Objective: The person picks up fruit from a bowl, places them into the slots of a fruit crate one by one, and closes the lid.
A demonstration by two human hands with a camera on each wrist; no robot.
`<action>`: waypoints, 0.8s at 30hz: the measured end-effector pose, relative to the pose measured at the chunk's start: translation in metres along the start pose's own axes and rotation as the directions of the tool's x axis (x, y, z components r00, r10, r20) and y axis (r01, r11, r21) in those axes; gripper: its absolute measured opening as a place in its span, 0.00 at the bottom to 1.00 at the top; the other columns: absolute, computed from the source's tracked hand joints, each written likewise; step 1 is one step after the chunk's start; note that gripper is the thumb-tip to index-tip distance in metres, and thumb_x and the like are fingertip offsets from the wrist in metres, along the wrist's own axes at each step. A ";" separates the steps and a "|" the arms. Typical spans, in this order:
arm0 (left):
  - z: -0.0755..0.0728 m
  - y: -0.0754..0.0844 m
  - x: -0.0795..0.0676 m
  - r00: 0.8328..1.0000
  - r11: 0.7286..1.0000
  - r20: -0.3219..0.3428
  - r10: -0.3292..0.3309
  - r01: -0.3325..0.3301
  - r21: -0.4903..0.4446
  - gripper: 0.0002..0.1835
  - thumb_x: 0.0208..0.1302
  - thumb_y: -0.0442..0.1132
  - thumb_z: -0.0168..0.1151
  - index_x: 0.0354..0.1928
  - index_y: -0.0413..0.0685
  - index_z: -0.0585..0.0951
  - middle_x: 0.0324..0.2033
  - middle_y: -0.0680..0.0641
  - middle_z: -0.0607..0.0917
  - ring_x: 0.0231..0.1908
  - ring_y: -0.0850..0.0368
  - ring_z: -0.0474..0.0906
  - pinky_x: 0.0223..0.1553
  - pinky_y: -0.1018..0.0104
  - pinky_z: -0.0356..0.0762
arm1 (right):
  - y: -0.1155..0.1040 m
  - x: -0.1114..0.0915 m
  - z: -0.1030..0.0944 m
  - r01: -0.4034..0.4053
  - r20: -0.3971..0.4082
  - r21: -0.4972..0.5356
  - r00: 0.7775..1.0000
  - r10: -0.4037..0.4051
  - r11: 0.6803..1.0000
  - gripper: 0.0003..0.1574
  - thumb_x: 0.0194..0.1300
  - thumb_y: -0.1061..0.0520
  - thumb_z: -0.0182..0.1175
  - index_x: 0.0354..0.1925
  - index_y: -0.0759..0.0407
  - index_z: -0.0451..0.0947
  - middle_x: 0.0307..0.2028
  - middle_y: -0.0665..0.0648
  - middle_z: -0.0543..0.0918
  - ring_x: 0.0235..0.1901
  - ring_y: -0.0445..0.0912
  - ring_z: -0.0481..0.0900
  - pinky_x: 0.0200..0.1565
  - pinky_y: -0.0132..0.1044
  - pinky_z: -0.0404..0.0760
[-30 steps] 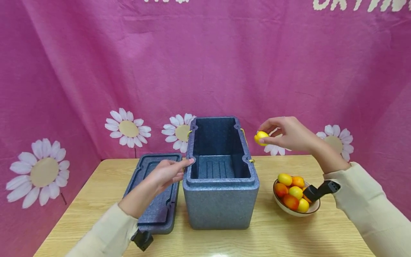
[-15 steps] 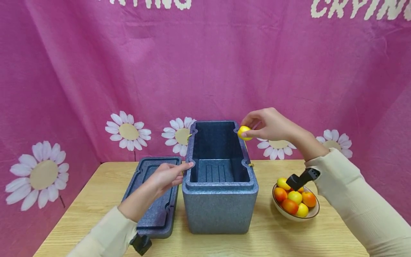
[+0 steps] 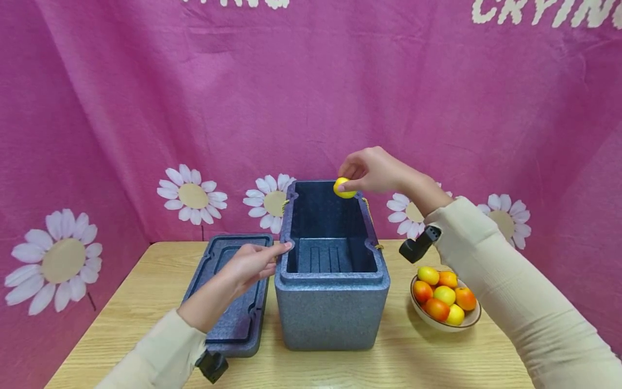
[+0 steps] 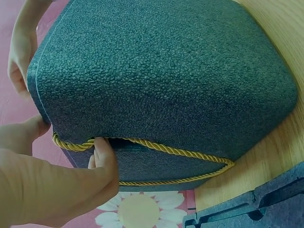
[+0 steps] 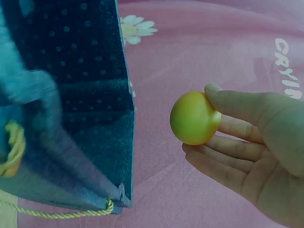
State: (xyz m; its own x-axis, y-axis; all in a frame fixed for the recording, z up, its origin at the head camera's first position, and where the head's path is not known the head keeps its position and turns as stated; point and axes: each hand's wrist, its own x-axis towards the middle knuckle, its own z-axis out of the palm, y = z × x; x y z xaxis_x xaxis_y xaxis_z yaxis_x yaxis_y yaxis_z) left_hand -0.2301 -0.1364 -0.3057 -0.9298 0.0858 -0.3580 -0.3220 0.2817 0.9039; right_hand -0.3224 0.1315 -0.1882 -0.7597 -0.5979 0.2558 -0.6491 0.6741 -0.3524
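A grey foam cooler box [image 3: 332, 313] stands lidless on the table, its inner floor ribbed. My left hand [image 3: 252, 265] grips its left wall, thumb on the rim and fingers outside; in the left wrist view the fingertips are at the yellow rope [image 4: 175, 151]. Over the far end of the box's opening, my right hand [image 3: 376, 172] pinches a small round yellow fruit [image 3: 344, 188] between thumb and fingers. The right wrist view shows this fruit [image 5: 194, 118] with a green tint, apart from the box wall.
The box's grey lid [image 3: 228, 324] lies left of it on the wooden table [image 3: 131, 302]. To the right, a bowl [image 3: 439, 325] holds several yellow and orange-red fruits [image 3: 436, 309], under the right forearm. A pink cloth [image 3: 311, 97] with daisies hangs behind.
My right hand has carried the yellow fruit leftward and slightly up, from right of the box to above its far end. The left hand keeps its place on the rim.
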 end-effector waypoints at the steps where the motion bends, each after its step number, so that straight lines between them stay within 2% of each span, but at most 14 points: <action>1: -0.001 0.000 0.000 1.000 1.000 0.001 0.001 -0.001 -0.001 0.47 0.67 0.54 0.60 0.72 0.25 0.54 0.72 0.30 0.60 0.72 0.39 0.62 0.73 0.49 0.61 | -0.001 0.005 0.000 -0.005 0.004 -0.008 1.000 0.005 1.000 0.13 0.58 0.55 0.70 0.40 0.61 0.84 0.36 0.59 0.90 0.38 0.49 0.87 0.46 0.42 0.86; 11: -0.005 0.002 0.002 1.000 1.000 0.003 0.010 -0.011 0.017 0.46 0.66 0.57 0.60 0.70 0.27 0.58 0.72 0.31 0.61 0.71 0.38 0.63 0.72 0.47 0.63 | -0.004 0.043 0.014 -0.045 0.013 0.013 0.999 0.045 0.999 0.16 0.58 0.53 0.70 0.41 0.63 0.84 0.39 0.62 0.89 0.40 0.50 0.86 0.47 0.42 0.86; 18: -0.010 0.001 0.008 1.000 1.000 0.003 0.019 -0.019 0.017 0.44 0.65 0.56 0.62 0.68 0.27 0.62 0.72 0.32 0.64 0.70 0.37 0.65 0.72 0.47 0.63 | 0.005 0.068 0.035 -0.147 0.007 0.078 0.989 0.147 0.986 0.20 0.61 0.51 0.68 0.46 0.64 0.82 0.45 0.64 0.88 0.44 0.53 0.85 0.49 0.42 0.86; 24: -0.014 0.001 0.012 1.000 1.000 0.000 0.008 -0.008 0.015 0.43 0.64 0.57 0.62 0.67 0.28 0.63 0.71 0.33 0.65 0.70 0.38 0.66 0.72 0.47 0.63 | 0.017 0.080 0.058 -0.216 -0.003 0.163 0.976 0.220 0.963 0.20 0.63 0.51 0.66 0.47 0.64 0.82 0.46 0.65 0.88 0.41 0.54 0.86 0.43 0.36 0.86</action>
State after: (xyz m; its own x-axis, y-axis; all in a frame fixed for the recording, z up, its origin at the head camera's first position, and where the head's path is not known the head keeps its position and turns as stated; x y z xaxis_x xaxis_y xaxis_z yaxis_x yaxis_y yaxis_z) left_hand -0.2438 -0.1481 -0.3055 -0.9322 0.0879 -0.3510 -0.3121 0.2955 0.9029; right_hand -0.3925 0.0698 -0.2262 -0.8839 -0.4340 0.1746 -0.4544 0.7077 -0.5410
